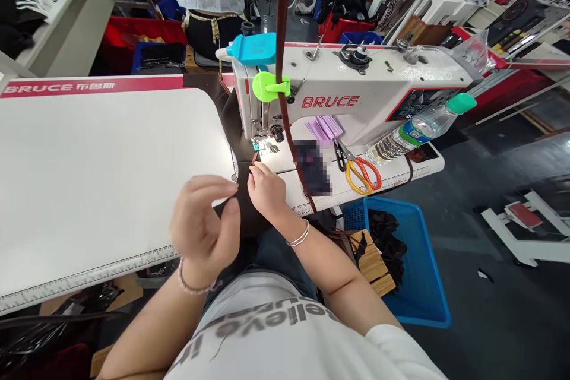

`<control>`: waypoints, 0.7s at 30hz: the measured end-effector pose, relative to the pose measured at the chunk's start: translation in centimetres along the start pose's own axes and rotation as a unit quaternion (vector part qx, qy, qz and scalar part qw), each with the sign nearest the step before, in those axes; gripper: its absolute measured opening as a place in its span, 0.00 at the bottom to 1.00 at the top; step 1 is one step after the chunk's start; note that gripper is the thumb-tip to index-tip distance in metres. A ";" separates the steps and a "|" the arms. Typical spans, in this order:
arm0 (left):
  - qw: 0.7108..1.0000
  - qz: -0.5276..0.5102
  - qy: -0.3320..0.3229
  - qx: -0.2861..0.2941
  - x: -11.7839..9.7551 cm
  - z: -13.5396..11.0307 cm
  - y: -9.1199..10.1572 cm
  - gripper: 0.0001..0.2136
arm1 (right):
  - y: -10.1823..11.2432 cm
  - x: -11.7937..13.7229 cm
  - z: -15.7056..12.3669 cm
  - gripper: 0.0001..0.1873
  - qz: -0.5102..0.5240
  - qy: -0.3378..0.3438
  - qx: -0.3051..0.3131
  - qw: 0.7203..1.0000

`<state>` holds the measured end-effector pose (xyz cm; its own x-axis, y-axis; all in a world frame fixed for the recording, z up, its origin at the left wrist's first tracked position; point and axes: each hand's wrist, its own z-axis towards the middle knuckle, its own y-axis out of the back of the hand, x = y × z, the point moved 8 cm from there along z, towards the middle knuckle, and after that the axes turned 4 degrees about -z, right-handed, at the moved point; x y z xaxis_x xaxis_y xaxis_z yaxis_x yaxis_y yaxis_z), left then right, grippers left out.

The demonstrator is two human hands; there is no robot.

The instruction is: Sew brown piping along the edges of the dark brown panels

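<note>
Right fingers (257,170) at brown strip (255,158), frame middle; left fingers (212,185) curled; cannot tell grips. Strip looks soft, light; pinch edges.

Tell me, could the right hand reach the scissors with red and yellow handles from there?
Probably yes: the scissors lie to the right of the right hand and look uncovered, though a hanging brown strip crosses between, so it may need to go around.
</note>
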<state>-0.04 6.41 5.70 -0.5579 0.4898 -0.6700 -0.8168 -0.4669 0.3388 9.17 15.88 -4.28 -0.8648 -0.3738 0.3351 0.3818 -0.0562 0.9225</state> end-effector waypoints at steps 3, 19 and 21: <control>0.995 0.094 -0.002 0.015 3.4 1.3 -1.8 0.10 | 0.1 -0.1 0.0 0.18 0.001 -0.008 0.001 1.000; 0.893 0.295 -0.021 0.338 10.1 -1.3 -8.9 0.24 | 1.8 -1.2 -2.8 0.15 0.191 -0.031 -0.034 0.980; 0.889 0.286 -0.030 0.357 10.1 -1.4 -9.2 0.25 | 2.2 -1.9 -3.9 0.14 0.257 -0.045 -0.042 0.964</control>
<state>2.03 14.63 -5.05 -0.9014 0.3708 -0.2236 -0.2698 -0.0769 0.9598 12.87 12.83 -3.66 -0.5774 -0.2906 0.7630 0.7898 0.0383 0.6122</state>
